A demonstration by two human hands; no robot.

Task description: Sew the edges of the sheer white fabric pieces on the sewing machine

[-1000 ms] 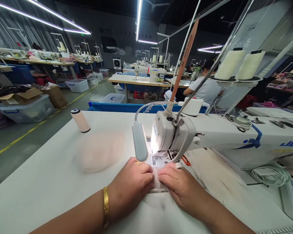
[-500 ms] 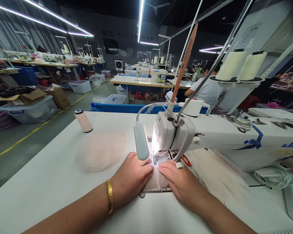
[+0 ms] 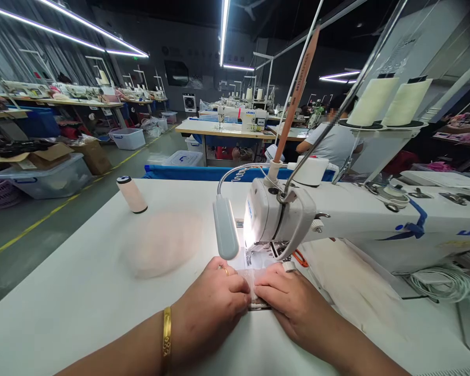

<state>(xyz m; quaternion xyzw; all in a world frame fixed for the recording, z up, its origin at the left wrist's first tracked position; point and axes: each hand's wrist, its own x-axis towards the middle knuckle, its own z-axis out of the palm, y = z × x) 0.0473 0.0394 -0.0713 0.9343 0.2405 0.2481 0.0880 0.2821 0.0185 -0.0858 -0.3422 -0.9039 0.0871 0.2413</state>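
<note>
A small piece of pale, sheer fabric [image 3: 251,277] lies at the needle area of a white sewing machine [image 3: 276,209]. My left hand [image 3: 221,297] is closed, its fingers curled on the fabric's left edge just in front of the presser foot [image 3: 249,257]. On the other side my right hand [image 3: 292,297] presses its bunched fingers onto the fabric's right part. Its fingertips are partly hidden. A grey lamp [image 3: 225,230] hangs above my left hand. More pale fabric [image 3: 348,271] lies right of my right hand, and a blurred beige piece [image 3: 164,244] lies to the left.
A thread spool [image 3: 132,195] stands at the table's back left. Orange-handled snips [image 3: 300,258] lie behind my right hand. Two thread cones [image 3: 407,103] stand at upper right. A coiled cable [image 3: 434,284] lies under the machine arm. Beyond, a person [image 3: 331,140] sits near other machines.
My left hand has drawn back from the presser foot toward me, and its fingers have curled in more. My right hand has shifted slightly. Less fabric shows in front of the foot.
</note>
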